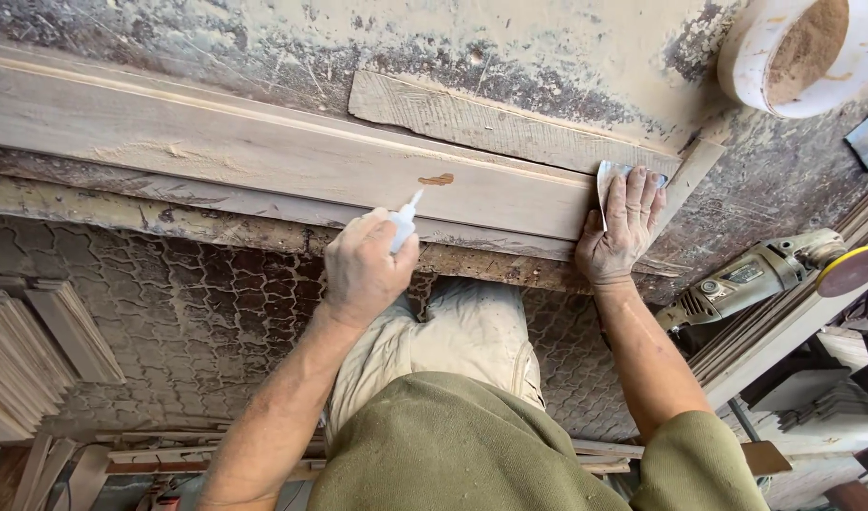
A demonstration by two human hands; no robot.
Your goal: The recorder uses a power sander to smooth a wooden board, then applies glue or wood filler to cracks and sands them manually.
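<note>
My left hand (363, 268) is closed around a small white squeeze bottle (404, 223) whose thin nozzle points up at a brown filled spot (438, 179) on a long pale wooden board (263, 156). The board lies across a worn, paint-stained workbench (566, 57). My right hand (625, 227) presses flat on the board's right end, with a thin metal scraper blade (606, 176) under its fingers.
A white tub of brown sawdust (801, 49) stands at the bench's top right. An angle sander with a yellow disc (784, 268) rests off the right edge. A shorter plank (490, 123) lies behind the board. Stacked wood slats (36, 350) sit on the patterned floor at left.
</note>
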